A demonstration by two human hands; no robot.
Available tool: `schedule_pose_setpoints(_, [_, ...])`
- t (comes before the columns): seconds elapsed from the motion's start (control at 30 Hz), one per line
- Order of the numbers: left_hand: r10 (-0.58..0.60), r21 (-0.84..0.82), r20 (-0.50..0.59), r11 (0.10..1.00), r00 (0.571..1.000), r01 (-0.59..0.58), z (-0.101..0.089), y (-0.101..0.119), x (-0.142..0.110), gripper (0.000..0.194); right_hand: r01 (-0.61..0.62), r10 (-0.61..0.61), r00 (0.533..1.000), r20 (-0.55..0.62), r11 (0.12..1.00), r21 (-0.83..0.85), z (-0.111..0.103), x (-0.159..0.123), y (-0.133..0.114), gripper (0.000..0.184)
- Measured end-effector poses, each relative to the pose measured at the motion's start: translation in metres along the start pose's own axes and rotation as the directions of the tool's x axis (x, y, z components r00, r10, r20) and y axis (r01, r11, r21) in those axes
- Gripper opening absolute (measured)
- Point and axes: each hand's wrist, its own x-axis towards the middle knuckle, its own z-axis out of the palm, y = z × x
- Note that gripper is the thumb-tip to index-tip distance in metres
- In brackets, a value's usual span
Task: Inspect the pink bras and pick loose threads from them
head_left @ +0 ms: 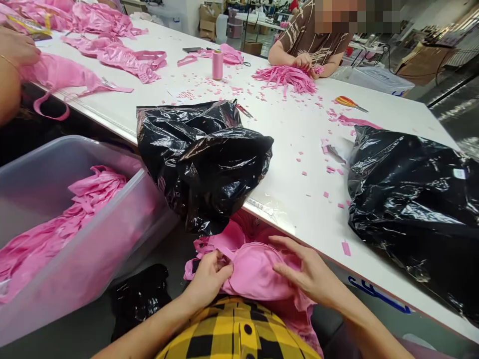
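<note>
A pink bra [256, 271] with moulded cups lies on my lap, on top of more pink bras, just below the table edge. My left hand [211, 274] is closed on its left side, thumb and fingers pinching the edge near a strap. Against the right side of the cup rests my right hand [305, 269], its thumb and fingers spread apart and touching the fabric. Part of the pile is hidden under the table edge and a black plastic bag [209, 159] that hangs over it.
A clear plastic bin [138, 199] with pink garments stands at left. The white table [284, 199] bears pink scraps, a thread spool [217, 65], orange-handled scissors [350, 103] and another black bag [415, 199]. A co-worker [314, 40] handles pink straps opposite; another person's arm [11, 75] is at left.
</note>
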Motion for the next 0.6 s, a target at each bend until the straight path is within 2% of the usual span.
schedule_pose_setpoints(0.07, [-0.033, -0.081, 0.023, 0.996, 0.999, 0.035, -0.003, -0.001, 0.003, 0.018, -0.045, 0.047, 0.997, 0.063, 0.998, -0.034, -0.001, -0.009, 0.007, 0.055])
schedule_pose_setpoints(0.1, [-0.036, -0.106, 0.028, 0.994, 0.999, 0.039, -0.003, -0.002, 0.004, 0.020, -0.056, 0.060, 0.995, 0.084, 0.998, -0.039, 0.000, -0.012, 0.009, 0.054])
schedule_pose_setpoints(0.23, [0.014, -0.207, 0.003, 0.978, 1.000, -0.013, 0.004, -0.003, 0.008, 0.026, -0.040, 0.028, 0.994, 0.104, 0.993, 0.115, 0.002, -0.013, 0.005, 0.029])
schedule_pose_setpoints(0.3, [0.028, -0.228, -0.036, 0.973, 0.999, -0.036, 0.009, -0.005, 0.009, 0.028, -0.046, 0.029, 0.996, 0.087, 0.978, 0.206, 0.000, -0.009, 0.002, 0.023])
schedule_pose_setpoints(0.4, [-0.031, -0.173, -0.053, 0.985, 0.998, 0.021, 0.010, -0.005, 0.006, 0.029, -0.100, 0.087, 0.995, 0.058, 0.954, 0.283, -0.004, -0.004, 0.003, 0.020])
schedule_pose_setpoints(0.5, [-0.123, -0.141, 0.041, 0.982, 0.992, 0.128, 0.004, -0.001, -0.001, 0.031, -0.127, 0.127, 0.992, 0.023, 0.930, 0.346, -0.004, -0.002, 0.007, 0.022])
schedule_pose_setpoints(0.6, [-0.141, -0.164, 0.171, 0.972, 0.975, 0.169, -0.001, 0.006, -0.006, 0.034, -0.124, 0.135, 0.991, -0.007, 0.927, 0.354, -0.002, -0.003, 0.011, 0.024])
